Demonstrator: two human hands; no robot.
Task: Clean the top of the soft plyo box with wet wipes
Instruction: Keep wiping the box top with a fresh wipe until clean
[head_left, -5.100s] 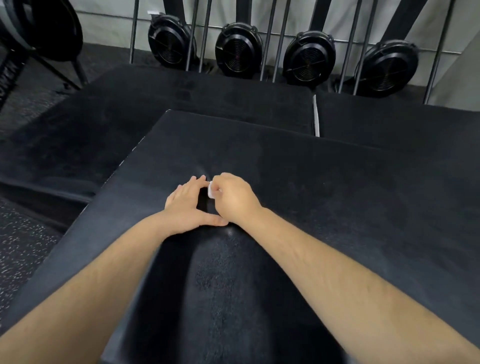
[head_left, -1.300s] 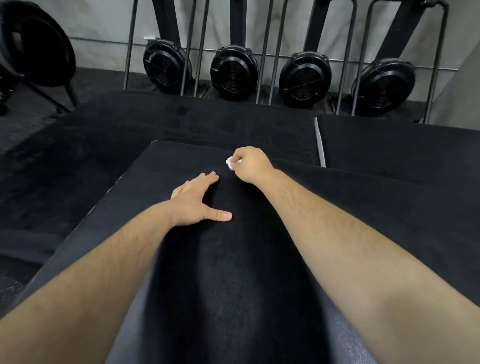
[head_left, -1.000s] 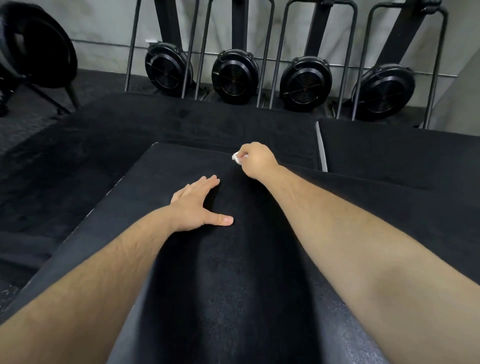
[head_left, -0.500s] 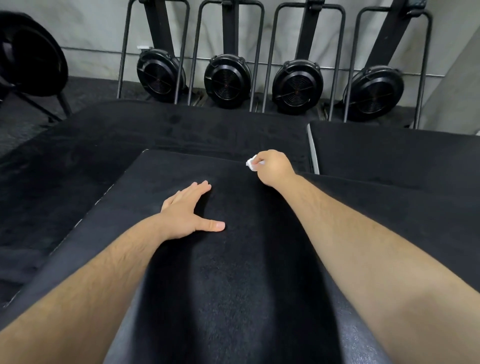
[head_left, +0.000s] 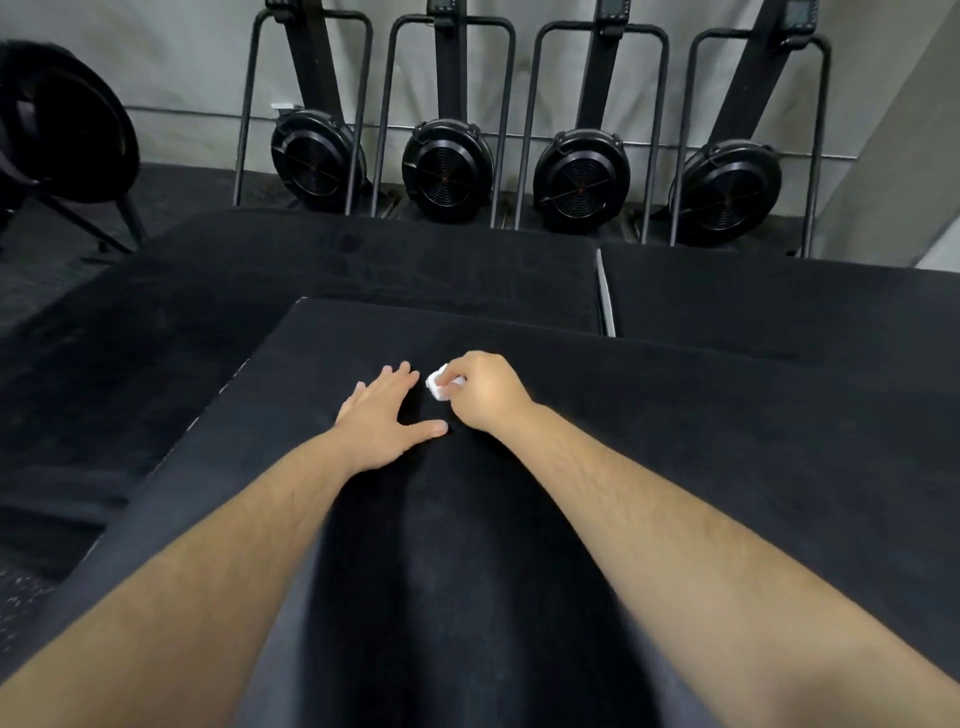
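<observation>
Knuckles up, the right hand (head_left: 485, 392) grips a small wadded white wet wipe (head_left: 438, 388) against the black top of the soft plyo box (head_left: 701, 467), a little past its middle and short of the far edge. The left hand (head_left: 382, 415) lies flat just beside it, fingers straight and together, thumb spread out toward the right wrist. Whether thumb and wrist touch, I cannot tell. The wipe sits just off the left fingertips. The box top is matte and faintly scuffed. Behind it, lower down, lie two wide black mats (head_left: 363, 270) side by side with a pale seam between them. Beyond those, four rowing machines (head_left: 447, 166) stand on end against a grey wall (head_left: 156, 62). Another black machine (head_left: 67, 135) stands at far left on speckled rubber floor (head_left: 21, 597).
</observation>
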